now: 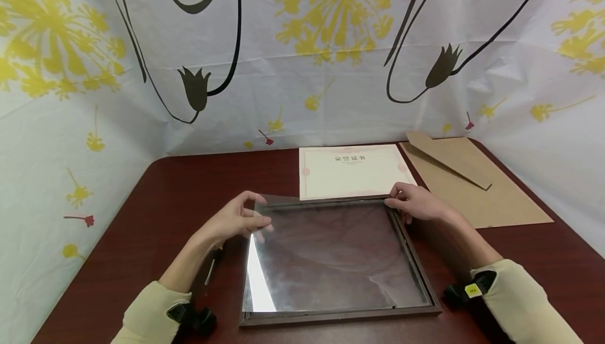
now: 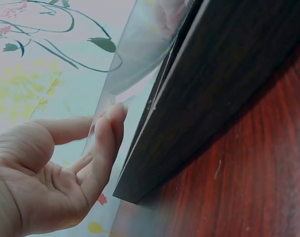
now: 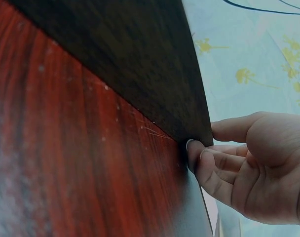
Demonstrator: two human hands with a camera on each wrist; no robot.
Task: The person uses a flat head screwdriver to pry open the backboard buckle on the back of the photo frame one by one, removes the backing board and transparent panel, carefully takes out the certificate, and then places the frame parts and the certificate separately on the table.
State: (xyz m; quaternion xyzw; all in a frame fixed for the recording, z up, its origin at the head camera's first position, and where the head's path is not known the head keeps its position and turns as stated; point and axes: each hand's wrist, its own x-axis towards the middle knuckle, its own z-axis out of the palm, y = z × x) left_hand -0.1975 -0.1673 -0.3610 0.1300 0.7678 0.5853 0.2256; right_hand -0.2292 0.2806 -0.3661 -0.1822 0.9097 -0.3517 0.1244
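A dark picture frame (image 1: 341, 319) lies on the table in the head view, and over it is a clear sheet (image 1: 326, 260). The sheet's left edge stands up off the frame, with a bright reflection along it. My left hand (image 1: 233, 221) pinches that edge near the far left corner, thumb on one face and fingers on the other. At the frame's far right corner, my right hand (image 1: 416, 200) grips the rim between thumb and fingers. In the right wrist view, fingertips (image 3: 202, 160) curl beneath the frame's corner.
A cream certificate (image 1: 354, 176) lies behind the frame. Brown kraft paper (image 1: 477, 191), partly folded, is at the back right. Some thin item (image 1: 210, 270) lies left of the frame, half hidden by the left wrist. Patterned cloth (image 1: 302, 71) hangs around the red-brown table (image 1: 189, 186).
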